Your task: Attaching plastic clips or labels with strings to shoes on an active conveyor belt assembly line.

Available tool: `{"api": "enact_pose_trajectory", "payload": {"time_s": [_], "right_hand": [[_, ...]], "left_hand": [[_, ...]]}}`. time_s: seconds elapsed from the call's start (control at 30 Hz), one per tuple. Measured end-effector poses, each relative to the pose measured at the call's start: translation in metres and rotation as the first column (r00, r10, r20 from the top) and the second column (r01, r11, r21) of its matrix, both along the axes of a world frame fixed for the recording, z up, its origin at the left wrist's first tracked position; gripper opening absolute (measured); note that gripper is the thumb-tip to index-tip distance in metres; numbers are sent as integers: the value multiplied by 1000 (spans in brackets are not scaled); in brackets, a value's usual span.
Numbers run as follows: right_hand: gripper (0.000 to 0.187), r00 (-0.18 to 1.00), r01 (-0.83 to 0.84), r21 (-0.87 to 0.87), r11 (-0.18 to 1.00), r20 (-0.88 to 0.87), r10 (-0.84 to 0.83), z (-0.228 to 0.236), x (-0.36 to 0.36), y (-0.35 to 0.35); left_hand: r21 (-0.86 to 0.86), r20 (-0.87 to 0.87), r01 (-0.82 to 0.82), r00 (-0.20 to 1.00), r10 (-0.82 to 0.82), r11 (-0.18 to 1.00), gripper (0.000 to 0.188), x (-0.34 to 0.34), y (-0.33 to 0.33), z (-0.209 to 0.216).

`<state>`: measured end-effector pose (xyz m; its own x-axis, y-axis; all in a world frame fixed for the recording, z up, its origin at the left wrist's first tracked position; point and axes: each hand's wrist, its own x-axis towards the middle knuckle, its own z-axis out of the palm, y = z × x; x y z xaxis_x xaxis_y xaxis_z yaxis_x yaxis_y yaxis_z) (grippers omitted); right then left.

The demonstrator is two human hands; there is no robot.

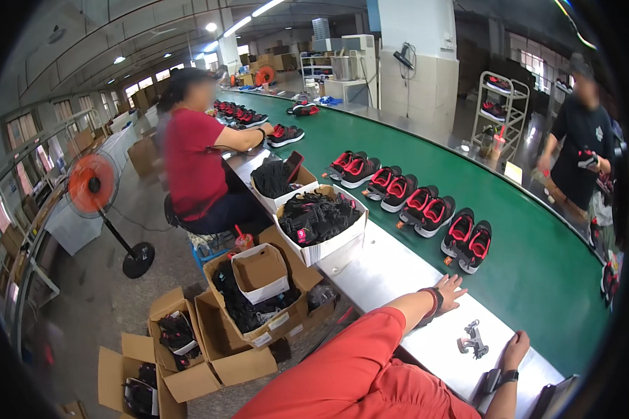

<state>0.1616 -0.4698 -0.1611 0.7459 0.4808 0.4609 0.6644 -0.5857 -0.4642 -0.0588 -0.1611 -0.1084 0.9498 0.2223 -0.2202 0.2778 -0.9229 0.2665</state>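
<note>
My left hand [451, 292] lies with its fingers spread on the metal edge strip, just in front of the nearest pair of black and red sneakers [466, 241]; it holds nothing. Further right, my right hand [516, 348] rests on the metal strip with its fingers curled in. Whatever those fingers may hold is hidden. Between my two hands lies a small black and grey piece [475, 340] with several short arms; its kind is unclear. More sneakers [398, 190] stand in pairs on the green belt [538, 279], to the left of my hand.
A white box [325, 244] of black pieces sits on the strip. Cardboard cartons [241, 366] stand on the floor at left, near an orange fan [93, 183]. A person in red [196, 150] touches a sneaker; another person [586, 133] stands across the belt.
</note>
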Motion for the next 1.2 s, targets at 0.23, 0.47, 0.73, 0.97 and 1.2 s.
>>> {"api": "enact_pose_trajectory", "payload": {"time_s": [0.23, 0.47, 0.73, 0.97, 1.2], "right_hand": [[12, 995, 94, -17, 995, 16, -94, 6, -12, 16], [13, 995, 92, -5, 996, 29, -92, 1, -12, 8], [17, 994, 102, 75, 992, 17, -104, 7, -27, 16], [23, 990, 138, 59, 989, 2, -138, 23, -37, 15], [24, 995, 86, 96, 992, -49, -82, 41, -42, 25]], "left_hand": [[14, -15, -7, 1000, 7, 1000, 68, -10, 8, 15], [-11, -30, -9, 999, 9, 1000, 66, -5, 1, 14], [53, 41, 15, 999, -18, 998, 64, -12, 3, 1], [79, 103, 63, 992, -71, 995, 64, -8, 7, -6], [145, 169, 70, 981, -95, 987, 64, -20, 19, -9]]}}
